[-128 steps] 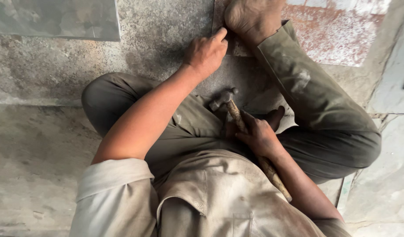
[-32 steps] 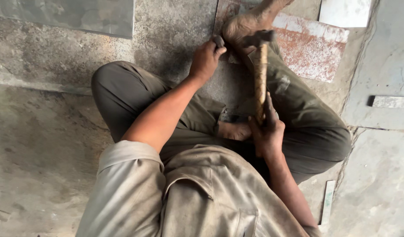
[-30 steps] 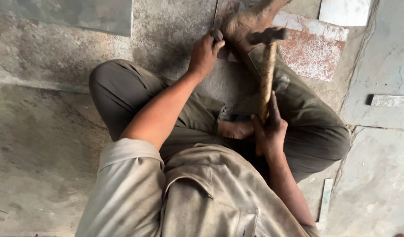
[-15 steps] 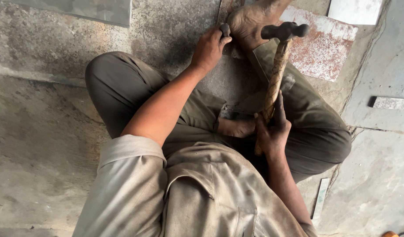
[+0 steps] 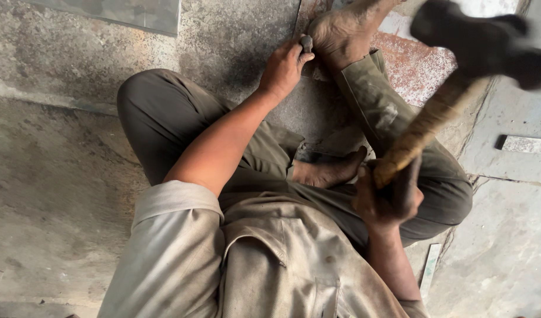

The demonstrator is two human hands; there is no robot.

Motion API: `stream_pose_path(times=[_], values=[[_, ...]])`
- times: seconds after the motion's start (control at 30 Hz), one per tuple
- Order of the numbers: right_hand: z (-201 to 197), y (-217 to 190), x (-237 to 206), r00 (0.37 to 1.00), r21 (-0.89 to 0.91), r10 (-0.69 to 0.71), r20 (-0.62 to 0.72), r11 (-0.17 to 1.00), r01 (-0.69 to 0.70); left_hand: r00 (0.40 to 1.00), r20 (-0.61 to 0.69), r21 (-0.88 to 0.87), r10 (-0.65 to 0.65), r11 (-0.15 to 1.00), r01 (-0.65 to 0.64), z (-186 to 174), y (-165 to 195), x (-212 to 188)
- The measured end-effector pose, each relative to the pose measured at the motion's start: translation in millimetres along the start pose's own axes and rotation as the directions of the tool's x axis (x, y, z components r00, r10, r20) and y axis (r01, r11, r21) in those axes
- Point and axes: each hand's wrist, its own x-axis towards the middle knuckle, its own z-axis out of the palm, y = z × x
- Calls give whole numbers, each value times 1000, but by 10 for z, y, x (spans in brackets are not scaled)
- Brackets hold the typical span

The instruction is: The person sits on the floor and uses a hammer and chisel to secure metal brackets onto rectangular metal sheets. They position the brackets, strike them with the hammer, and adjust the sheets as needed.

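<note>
I note the left hand (image 5: 282, 68) with fingers clamped on a short chisel (image 5: 306, 42), upright on the stone slab (image 5: 235, 41) beside the bare foot (image 5: 341, 32). Right hand (image 5: 388, 197) grips the hammer (image 5: 476, 41), raised up and right of the chisel, handle slanting.

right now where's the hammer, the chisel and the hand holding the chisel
hammer (image 5: 426, 126), head view, on the wooden handle.
chisel (image 5: 306, 43), head view, on the dark top end above the fist.
left hand (image 5: 282, 70), head view, on the back of the hand.
</note>
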Motion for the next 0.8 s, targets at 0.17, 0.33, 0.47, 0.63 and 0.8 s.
stream_pose_path(times=[0.17,0.33,0.47,0.63,0.8], values=[[-46,-25,-35,990,115,-36,-136,992,51,994,-26,83,102,992,-99,62,-29,3],[154,173,-152,985,-275,-154,-74,953,128,989,129,112,74,990,-89,56,5,-22],[337,373,-73,929,-341,216,300,934,-107,983,62,114,175,977,-181,-32,63,-32],[214,271,-166,892,-204,291,347,951,-231,991,17,-83,132,988,-130,-97,151,35],[26,233,-479,432,12,692,578,522,-853,878,-290,-222,-381,919,326,-323,182,349]])
